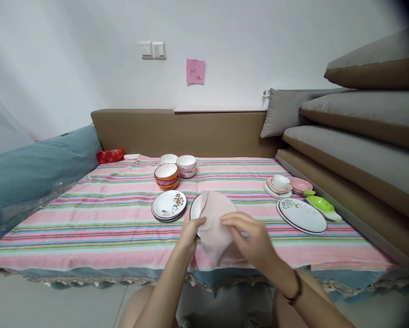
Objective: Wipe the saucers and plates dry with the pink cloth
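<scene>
A white plate (195, 207) with a dark rim is gripped at its near left edge by my left hand (191, 230), thumb on top. A pale pink cloth (215, 228) drapes over most of the plate and hangs down on the near side. My right hand (248, 232) presses its closed fingers on the cloth, over the plate's right part. Just left of the held plate lies a stack of round white plates (169, 204) with a brown flower pattern. Much of the held plate is hidden under the cloth.
Orange bowls (166, 175) and white bowls (186, 165) stand farther back. At right are oval plates (302, 215), a green dish (322, 206), a pink bowl (300, 185) and small white bowls (281, 180). Stacked cushions (361, 141) border the right side; a red bundle (110, 155) lies back left.
</scene>
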A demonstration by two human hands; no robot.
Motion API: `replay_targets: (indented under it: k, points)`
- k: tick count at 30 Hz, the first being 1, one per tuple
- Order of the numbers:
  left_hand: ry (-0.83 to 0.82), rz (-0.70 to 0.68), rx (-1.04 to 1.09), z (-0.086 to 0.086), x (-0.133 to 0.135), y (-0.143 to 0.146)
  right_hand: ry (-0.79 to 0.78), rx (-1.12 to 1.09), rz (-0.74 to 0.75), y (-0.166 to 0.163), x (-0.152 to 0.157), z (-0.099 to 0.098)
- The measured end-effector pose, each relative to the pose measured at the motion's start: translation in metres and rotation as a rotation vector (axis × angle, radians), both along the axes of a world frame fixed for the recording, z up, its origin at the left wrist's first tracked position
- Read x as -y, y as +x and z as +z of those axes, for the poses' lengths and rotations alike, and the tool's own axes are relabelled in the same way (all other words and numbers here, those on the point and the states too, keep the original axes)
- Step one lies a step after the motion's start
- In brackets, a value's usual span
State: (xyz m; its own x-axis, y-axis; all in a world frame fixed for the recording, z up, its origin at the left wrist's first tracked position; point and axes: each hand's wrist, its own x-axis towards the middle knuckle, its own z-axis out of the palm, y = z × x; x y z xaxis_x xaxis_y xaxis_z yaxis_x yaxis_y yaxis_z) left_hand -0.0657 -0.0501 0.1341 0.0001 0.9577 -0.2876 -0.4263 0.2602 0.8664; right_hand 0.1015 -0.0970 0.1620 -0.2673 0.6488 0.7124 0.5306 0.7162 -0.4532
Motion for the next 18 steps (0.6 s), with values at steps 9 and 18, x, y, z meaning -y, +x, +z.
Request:
replay_targets:
  k: [9, 18]
  points:
    - [0.021, -0.154, 0.025, -0.004, -0.002, 0.007, -0.179, 0.383, -0.041, -0.017, -0.042, -0.051]
    - [-0.021, -0.077, -0.010, -0.023, -0.018, 0.017, -0.290, 0.383, -0.234, -0.006, -0.063, -0.071]
